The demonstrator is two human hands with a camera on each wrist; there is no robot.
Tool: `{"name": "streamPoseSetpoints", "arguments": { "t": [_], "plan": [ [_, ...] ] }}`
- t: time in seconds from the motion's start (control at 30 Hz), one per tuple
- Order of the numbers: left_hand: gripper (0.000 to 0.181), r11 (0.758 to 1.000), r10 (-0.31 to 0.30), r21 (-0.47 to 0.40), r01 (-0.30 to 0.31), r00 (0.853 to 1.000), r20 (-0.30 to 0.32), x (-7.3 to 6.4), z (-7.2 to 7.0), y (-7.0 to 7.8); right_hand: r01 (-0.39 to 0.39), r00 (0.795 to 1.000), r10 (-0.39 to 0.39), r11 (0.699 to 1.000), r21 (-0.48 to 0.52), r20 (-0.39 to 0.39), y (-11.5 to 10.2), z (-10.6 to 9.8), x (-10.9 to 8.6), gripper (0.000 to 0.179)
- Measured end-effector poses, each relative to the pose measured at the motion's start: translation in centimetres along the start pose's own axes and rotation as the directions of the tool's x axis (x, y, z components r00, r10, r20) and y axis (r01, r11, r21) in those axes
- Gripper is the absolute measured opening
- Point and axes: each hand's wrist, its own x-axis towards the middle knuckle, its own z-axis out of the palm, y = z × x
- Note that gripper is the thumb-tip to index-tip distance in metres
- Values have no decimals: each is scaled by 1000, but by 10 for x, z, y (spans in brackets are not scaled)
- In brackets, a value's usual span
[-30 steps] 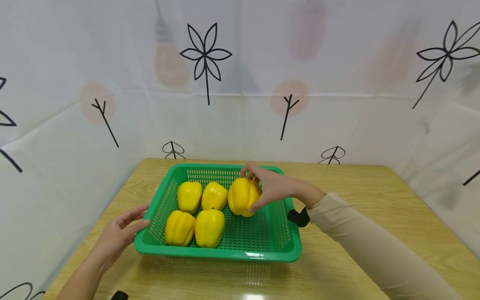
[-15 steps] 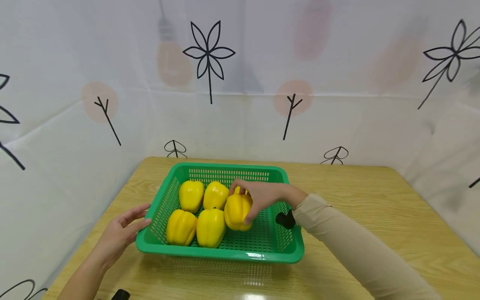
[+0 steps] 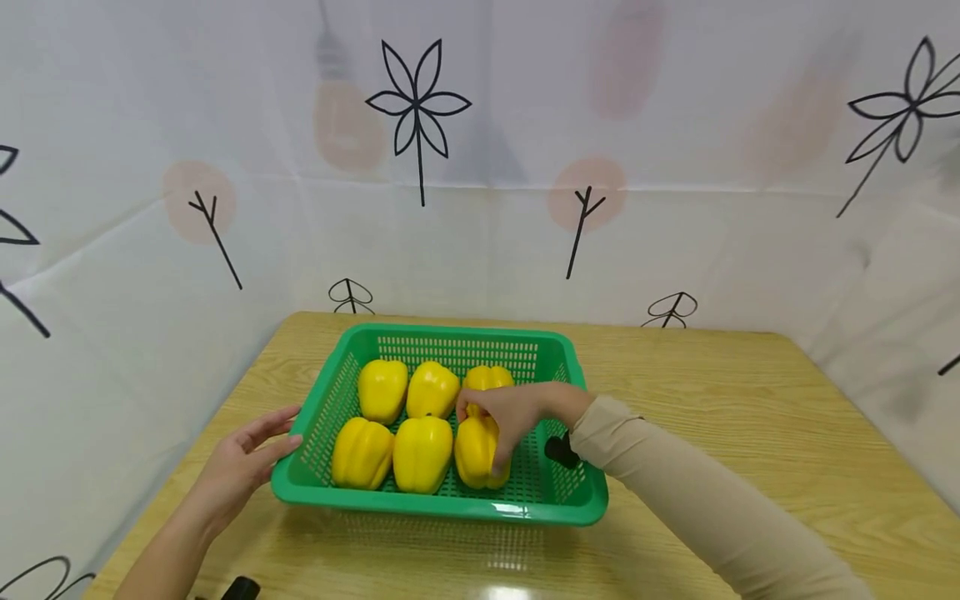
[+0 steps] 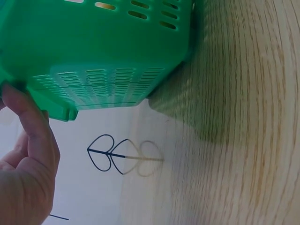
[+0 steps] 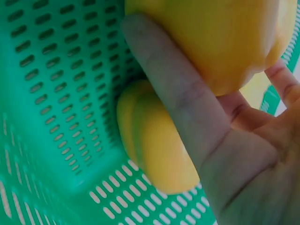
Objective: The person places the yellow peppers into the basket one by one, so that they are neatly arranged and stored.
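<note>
My right hand [image 3: 513, 414] reaches into the green plastic basket [image 3: 517, 511] and grips a yellow bell pepper [image 3: 474, 450] between thumb and fingers, at the right end of the front row. Part of that pepper is hidden behind the hand. In the right wrist view, the gripped pepper [image 5: 225, 42] fills the top, and another yellow pepper [image 5: 159, 140] lies beyond the thumb. My left hand [image 3: 243, 458] holds the basket's left rim, thumb at the edge; its other fingertips are partly hidden. In the left wrist view, this hand [image 4: 28, 154] is against the rim from outside.
Several other yellow bell peppers lie in two rows, among them a front one [image 3: 422, 454] and a back right one [image 3: 487, 379]. The basket stands on a wooden table [image 3: 697, 417]. A white patterned cloth [image 3: 495, 242] hangs behind and at the sides.
My right hand has moved toward the front of the basket and down, now gripping a front-row pepper. A pepper shows at the back right. The left hand has stayed at the rim.
</note>
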Motion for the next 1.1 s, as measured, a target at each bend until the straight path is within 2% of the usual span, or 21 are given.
{"name": "streamPoseSetpoints", "arguments": {
  "t": [0.17,0.37,0.57,0.73,0.83,0.97,1.1],
  "plan": [
    [57,1000,-2,2,2,1000,-1,0,0,1,-24,1000,24,999,-30,-15,-5,5,-1,64],
    [56,1000,-3,0,3,1000,2,0,-1,2,-30,999,30,1000,-7,-17,-6,-1,-7,55],
    [57,1000,-2,7,2,1000,-1,1,1,3,-39,999,39,999,-4,-20,-8,-3,-10,53],
    [59,1000,-5,18,5,1000,-9,1,2,3,-70,994,71,997,10,-80,-8,-5,-15,51],
    [61,1000,-6,21,7,1000,-9,1,3,4,-54,988,56,998,15,-142,-8,-10,-22,51],
    [62,1000,-10,29,10,1000,-10,-1,3,4,32,967,-34,999,-11,-252,-9,-21,-37,48],
    [62,1000,-16,27,16,1000,-11,-2,4,5,116,910,-112,993,-15,-399,-9,-28,-56,39]
  ]
}}
